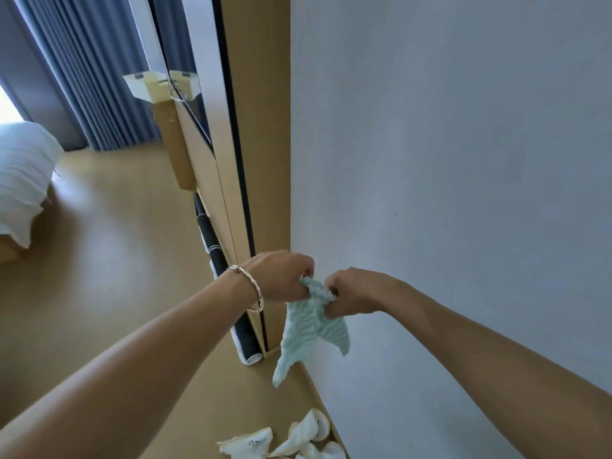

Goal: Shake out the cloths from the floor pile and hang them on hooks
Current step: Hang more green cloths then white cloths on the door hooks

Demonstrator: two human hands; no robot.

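Observation:
A pale green ribbed cloth [309, 332] hangs in front of the white wall [447, 160], its lower corners dangling above the floor. My left hand [281, 276], with a bracelet on the wrist, pinches its top edge from the left. My right hand [351, 293] grips the same bunched top edge from the right, close beside the left. Several white cloths [284, 440] lie in a pile on the floor at the foot of the wall, below the hanging cloth. No hook is in view.
A wooden panel edge [258, 127] with a mirror [185, 94] runs left of the wall. A black and white rolled tube [228, 293] leans along its base. A bed with white bedding [23, 180] and blue curtains [86, 71] stand at the far left, wooden floor [109, 260] between.

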